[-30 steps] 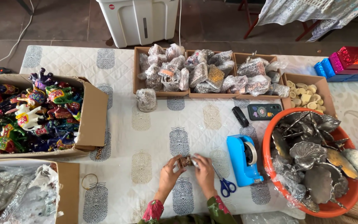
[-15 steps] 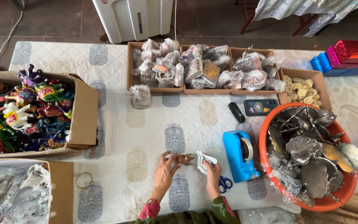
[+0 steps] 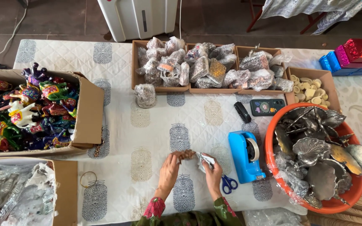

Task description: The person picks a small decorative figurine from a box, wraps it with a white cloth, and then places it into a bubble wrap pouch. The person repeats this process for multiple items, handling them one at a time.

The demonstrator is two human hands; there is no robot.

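Fingers (image 3: 177, 158) of the left hand (image 3: 169, 170) pinch a small brown piece (image 3: 186, 155); right hand (image 3: 213, 169) grips clear wrap (image 3: 202, 160), which may slip loose.

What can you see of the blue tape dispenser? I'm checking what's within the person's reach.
The blue tape dispenser is a chunky desktop model in bright blue plastic, lying on the patterned white tablecloth. A tape roll sits in a round well at the end nearer the orange tub. Its long body runs away from the person. It lies just right of the right hand, apart from it, with blue-handled scissors at its near end. Neither hand touches it.
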